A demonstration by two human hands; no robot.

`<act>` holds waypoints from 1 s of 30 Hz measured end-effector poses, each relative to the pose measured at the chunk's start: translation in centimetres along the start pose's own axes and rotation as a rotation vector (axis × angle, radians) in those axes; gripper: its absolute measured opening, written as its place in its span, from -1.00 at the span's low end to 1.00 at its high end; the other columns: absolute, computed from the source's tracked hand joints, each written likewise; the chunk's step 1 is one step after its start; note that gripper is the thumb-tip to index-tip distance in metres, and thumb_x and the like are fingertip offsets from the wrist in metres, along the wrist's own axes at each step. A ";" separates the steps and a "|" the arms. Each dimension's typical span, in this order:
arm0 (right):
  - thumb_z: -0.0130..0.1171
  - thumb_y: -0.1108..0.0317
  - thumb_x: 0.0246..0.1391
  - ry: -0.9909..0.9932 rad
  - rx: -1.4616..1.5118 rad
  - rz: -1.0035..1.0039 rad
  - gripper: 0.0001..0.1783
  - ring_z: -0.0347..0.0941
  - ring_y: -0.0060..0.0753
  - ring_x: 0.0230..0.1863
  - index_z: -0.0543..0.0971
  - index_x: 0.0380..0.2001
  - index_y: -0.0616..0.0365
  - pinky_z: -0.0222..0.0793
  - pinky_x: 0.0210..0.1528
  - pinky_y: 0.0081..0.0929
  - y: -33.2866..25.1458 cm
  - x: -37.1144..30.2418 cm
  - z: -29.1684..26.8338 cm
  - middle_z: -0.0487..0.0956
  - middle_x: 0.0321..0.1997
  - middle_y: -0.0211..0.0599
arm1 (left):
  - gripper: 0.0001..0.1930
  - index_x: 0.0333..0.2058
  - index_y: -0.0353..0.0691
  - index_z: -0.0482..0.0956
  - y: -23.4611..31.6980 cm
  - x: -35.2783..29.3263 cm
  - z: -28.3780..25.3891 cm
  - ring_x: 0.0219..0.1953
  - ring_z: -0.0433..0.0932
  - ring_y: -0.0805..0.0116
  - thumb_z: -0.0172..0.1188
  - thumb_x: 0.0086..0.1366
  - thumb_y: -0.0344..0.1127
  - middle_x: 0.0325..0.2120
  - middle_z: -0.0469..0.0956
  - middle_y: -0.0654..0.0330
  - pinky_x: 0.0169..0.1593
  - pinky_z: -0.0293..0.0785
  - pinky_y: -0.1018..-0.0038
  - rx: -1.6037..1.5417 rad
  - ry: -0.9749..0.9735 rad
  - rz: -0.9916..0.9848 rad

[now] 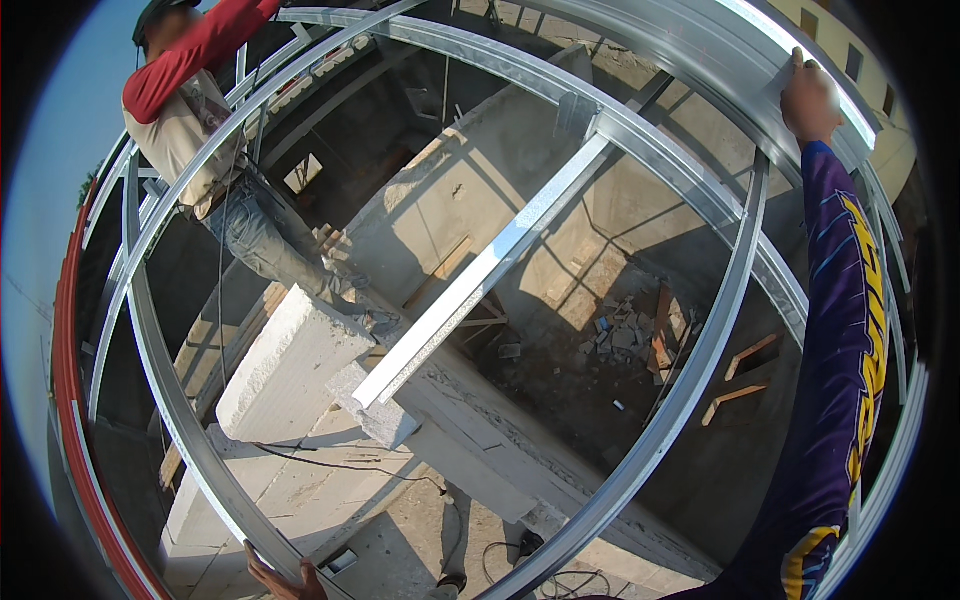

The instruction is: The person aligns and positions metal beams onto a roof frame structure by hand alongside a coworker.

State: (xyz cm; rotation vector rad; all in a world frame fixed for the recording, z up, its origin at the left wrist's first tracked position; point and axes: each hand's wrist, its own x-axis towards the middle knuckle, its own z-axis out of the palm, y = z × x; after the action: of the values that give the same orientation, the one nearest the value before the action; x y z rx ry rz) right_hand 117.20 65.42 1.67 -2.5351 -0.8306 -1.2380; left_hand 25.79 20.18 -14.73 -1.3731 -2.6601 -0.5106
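My right hand, at the end of a purple sleeve, is at the upper right. It grips the edge of a wide, shiny metal channel, with one finger stretched along the rim. At the lower left edge, my left hand is on a long metal beam, fingers on one side and thumb on the other; the rest of it is cut off. Between the arms, a short metal crosspiece runs from the far beam down over a light block.
A co-worker in a red-sleeved shirt stands at the upper left by the frame. Below are block walls, a dark cable and a rubble-strewn floor well below the beams. Red-edged roofing borders the left.
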 end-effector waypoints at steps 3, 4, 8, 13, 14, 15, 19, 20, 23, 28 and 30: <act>-0.09 0.34 0.19 0.001 0.040 -0.017 -0.26 0.12 -0.08 0.37 0.01 0.40 -0.44 0.16 0.10 0.61 0.2 0.0 0.2 0.09 0.44 -0.50 | -0.21 0.33 -0.29 0.02 -1.0 -0.1 0.3 0.19 0.25 -0.18 0.10 0.10 -0.40 0.12 0.22 -0.20 0.30 0.13 0.05 0.011 -0.007 -0.009; -0.08 0.35 0.18 0.004 0.076 -0.025 -0.25 0.13 -0.06 0.37 0.01 0.40 -0.44 0.22 0.10 0.56 0.2 0.0 0.3 0.09 0.44 -0.48 | -0.21 0.33 -0.29 0.02 -1.3 0.0 0.3 0.18 0.25 -0.18 0.09 0.11 -0.40 0.12 0.23 -0.20 0.30 0.13 0.06 0.016 -0.004 -0.012; -0.06 0.36 0.17 0.040 0.135 -0.049 -0.23 0.14 -0.02 0.35 0.01 0.40 -0.42 0.33 0.10 0.38 0.5 -0.3 1.0 0.10 0.43 -0.43 | -0.23 0.33 -0.29 0.03 -2.5 0.0 1.1 0.17 0.27 -0.17 0.08 0.13 -0.38 0.10 0.25 -0.20 0.30 0.13 0.06 0.032 -0.028 -0.018; -0.07 0.38 0.16 0.104 0.179 -0.077 -0.24 0.16 0.13 0.33 0.03 0.40 -0.36 0.46 0.08 0.12 0.8 -0.2 1.6 0.13 0.42 -0.35 | -0.26 0.32 -0.30 0.04 -4.1 -0.1 1.6 0.16 0.28 -0.16 0.07 0.16 -0.35 0.09 0.27 -0.20 0.30 0.13 0.07 0.057 -0.044 -0.028; -0.07 0.38 0.16 0.104 0.180 -0.077 -0.24 0.16 0.13 0.33 0.03 0.40 -0.36 0.46 0.08 0.12 0.7 -0.2 1.8 0.13 0.42 -0.35 | -0.26 0.32 -0.30 0.04 -4.2 0.0 1.7 0.16 0.29 -0.16 0.07 0.16 -0.35 0.08 0.27 -0.21 0.30 0.13 0.07 0.058 -0.044 -0.031; -0.07 0.39 0.15 0.115 0.188 -0.091 -0.24 0.16 0.17 0.33 0.04 0.40 -0.35 0.45 0.09 0.12 0.7 -0.2 1.9 0.14 0.41 -0.32 | -0.26 0.32 -0.31 0.05 -4.5 0.0 1.7 0.16 0.29 -0.16 0.06 0.17 -0.34 0.08 0.27 -0.21 0.30 0.14 0.07 0.062 -0.042 -0.037; -0.07 0.41 0.14 0.136 0.206 -0.120 -0.24 0.15 0.26 0.32 0.04 0.40 -0.32 0.45 0.11 0.12 0.9 0.3 2.5 0.14 0.41 -0.28 | -0.28 0.32 -0.31 0.06 -5.4 0.2 2.2 0.15 0.30 -0.15 0.05 0.19 -0.32 0.07 0.29 -0.21 0.30 0.14 0.08 0.076 -0.057 -0.044; -0.07 0.41 0.14 0.135 0.207 -0.120 -0.24 0.15 0.26 0.32 0.04 0.40 -0.32 0.45 0.11 0.12 0.8 0.2 2.5 0.14 0.41 -0.28 | -0.29 0.32 -0.31 0.06 -5.6 0.1 2.2 0.15 0.31 -0.15 0.05 0.19 -0.32 0.06 0.30 -0.21 0.30 0.14 0.08 0.082 -0.059 -0.045; -0.07 0.42 0.14 0.131 0.190 -0.119 -0.24 0.16 0.29 0.31 0.04 0.40 -0.32 0.45 0.11 0.09 0.7 0.3 2.6 0.14 0.41 -0.26 | -0.30 0.31 -0.32 0.07 -6.2 0.1 2.4 0.14 0.31 -0.14 0.04 0.21 -0.30 0.05 0.31 -0.21 0.30 0.14 0.08 0.091 -0.063 -0.051; -0.16 0.41 0.18 0.153 0.188 -0.118 -0.28 0.15 0.27 0.32 0.02 0.40 -0.32 0.44 0.12 0.11 0.7 0.2 2.5 0.13 0.42 -0.28 | -0.32 0.31 -0.33 0.08 -7.2 0.2 2.8 0.13 0.33 -0.13 0.03 0.24 -0.28 0.04 0.33 -0.22 0.30 0.14 0.09 0.103 -0.074 -0.057; -0.18 0.40 0.21 0.134 0.169 -0.099 -0.30 0.14 0.24 0.33 0.02 0.40 -0.33 0.43 0.13 0.10 0.7 0.3 2.2 0.12 0.42 -0.30 | -0.33 0.31 -0.33 0.08 -7.5 0.2 3.0 0.13 0.34 -0.13 0.02 0.25 -0.27 0.03 0.34 -0.22 0.30 0.14 0.09 0.106 -0.078 -0.057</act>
State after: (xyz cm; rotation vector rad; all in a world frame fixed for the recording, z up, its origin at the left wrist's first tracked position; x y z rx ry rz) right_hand 119.19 65.90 0.55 -2.2772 -0.9944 -1.2908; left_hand 19.82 17.33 -19.29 -1.3170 -2.7508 -0.3230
